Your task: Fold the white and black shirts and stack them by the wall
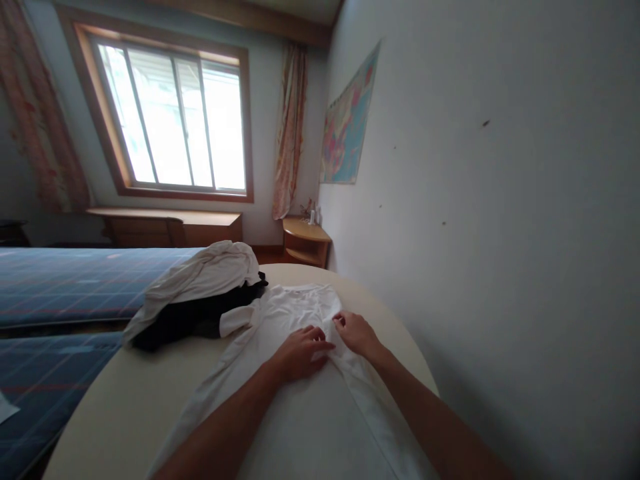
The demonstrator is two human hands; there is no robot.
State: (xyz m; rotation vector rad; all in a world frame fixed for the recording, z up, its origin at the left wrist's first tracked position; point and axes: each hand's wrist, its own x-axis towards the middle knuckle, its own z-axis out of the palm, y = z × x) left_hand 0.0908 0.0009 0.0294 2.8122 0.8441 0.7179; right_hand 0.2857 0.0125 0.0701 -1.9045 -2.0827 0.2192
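Note:
A white short-sleeved shirt lies spread on a round pale table, its collar end pointing away from me and its lower end running toward me. My left hand rests on the upper middle of the shirt, fingers bent and apart, thumb reaching to the right. Close by on the right, my right hand pinches the shirt's cloth near the right shoulder, with thumb and fingertips together. On the left the shirt's sleeve sticks out over the table; the right sleeve cannot be made out.
The round table stands against a white wall. A heap of clothes, a grey-white garment over a black one, lies at its left edge. Plaid mattresses lie left; a corner shelf stands behind.

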